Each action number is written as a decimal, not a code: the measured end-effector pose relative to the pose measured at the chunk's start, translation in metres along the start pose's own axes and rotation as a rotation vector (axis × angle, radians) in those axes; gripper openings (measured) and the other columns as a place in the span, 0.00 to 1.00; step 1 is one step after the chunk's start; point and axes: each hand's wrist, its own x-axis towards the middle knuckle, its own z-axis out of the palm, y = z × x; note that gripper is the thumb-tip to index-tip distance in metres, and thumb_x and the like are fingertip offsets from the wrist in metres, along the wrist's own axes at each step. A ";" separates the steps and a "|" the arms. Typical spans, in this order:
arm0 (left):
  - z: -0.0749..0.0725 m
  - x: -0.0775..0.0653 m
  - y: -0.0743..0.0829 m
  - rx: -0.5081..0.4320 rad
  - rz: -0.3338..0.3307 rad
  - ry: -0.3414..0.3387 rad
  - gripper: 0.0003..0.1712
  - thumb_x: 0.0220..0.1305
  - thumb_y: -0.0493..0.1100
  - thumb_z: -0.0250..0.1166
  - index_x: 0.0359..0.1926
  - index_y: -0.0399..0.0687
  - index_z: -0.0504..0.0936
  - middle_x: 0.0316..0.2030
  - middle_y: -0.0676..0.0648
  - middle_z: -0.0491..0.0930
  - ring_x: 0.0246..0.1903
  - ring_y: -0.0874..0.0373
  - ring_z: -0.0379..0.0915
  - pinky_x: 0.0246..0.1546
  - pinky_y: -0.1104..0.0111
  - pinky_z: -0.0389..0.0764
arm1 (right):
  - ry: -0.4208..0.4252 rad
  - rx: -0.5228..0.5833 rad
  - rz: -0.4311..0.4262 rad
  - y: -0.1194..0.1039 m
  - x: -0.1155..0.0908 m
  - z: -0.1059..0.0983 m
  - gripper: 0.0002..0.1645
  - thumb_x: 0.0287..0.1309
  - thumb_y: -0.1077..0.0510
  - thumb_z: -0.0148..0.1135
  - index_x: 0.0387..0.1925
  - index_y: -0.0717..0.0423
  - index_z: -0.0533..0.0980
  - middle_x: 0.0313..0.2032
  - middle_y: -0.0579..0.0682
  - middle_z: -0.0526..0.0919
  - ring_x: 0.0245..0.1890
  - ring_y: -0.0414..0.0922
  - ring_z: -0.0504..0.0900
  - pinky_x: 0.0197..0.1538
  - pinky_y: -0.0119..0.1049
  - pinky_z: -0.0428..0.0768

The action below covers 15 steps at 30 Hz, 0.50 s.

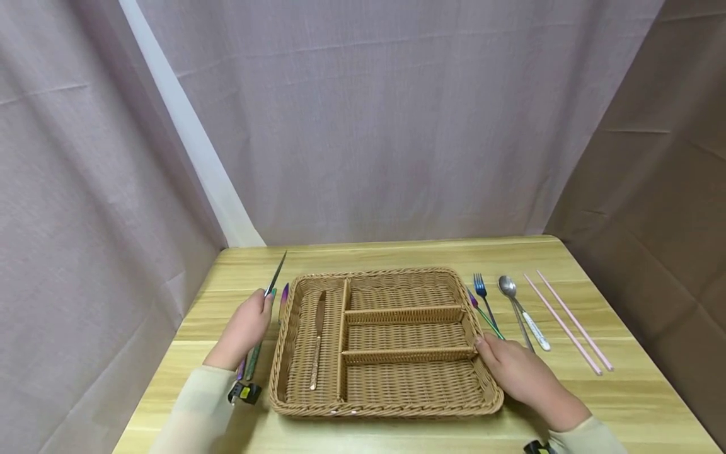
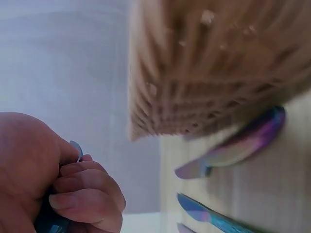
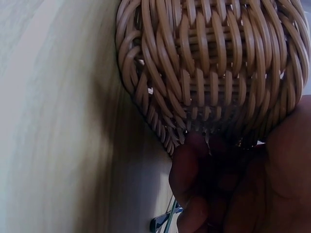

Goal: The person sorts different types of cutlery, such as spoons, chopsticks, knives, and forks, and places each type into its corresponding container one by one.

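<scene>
My left hand (image 1: 246, 328) grips a dark-bladed knife (image 1: 276, 275), its blade pointing up and away, to the left of a brown wicker basket (image 1: 386, 411). In the left wrist view, the fingers (image 2: 92, 199) curl around its dark handle. At the basket's right side, my right hand (image 1: 518, 372) holds the rim, thumb on top; the right wrist view has the fingers (image 3: 187, 170) against the woven wall. A copper-coloured knife (image 1: 317, 343) lies in the basket's long left compartment. Three compartments are on the right, split by two dividers.
Left of the basket lie iridescent knives (image 2: 238, 141), partly hidden. To its right are a purple-and-green utensil (image 1: 486, 320), a blue fork (image 1: 481, 287), two spoons (image 1: 507, 287) and pink chopsticks (image 1: 567, 323). Curtains (image 1: 397, 126) enclose the wooden table (image 1: 635, 391).
</scene>
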 end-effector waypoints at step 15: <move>0.000 0.009 0.044 0.119 0.146 -0.087 0.13 0.90 0.42 0.42 0.45 0.40 0.67 0.25 0.47 0.67 0.21 0.54 0.66 0.21 0.62 0.71 | -0.026 -0.006 0.019 -0.002 0.000 -0.002 0.22 0.90 0.44 0.42 0.40 0.49 0.74 0.32 0.48 0.81 0.41 0.53 0.89 0.47 0.60 0.87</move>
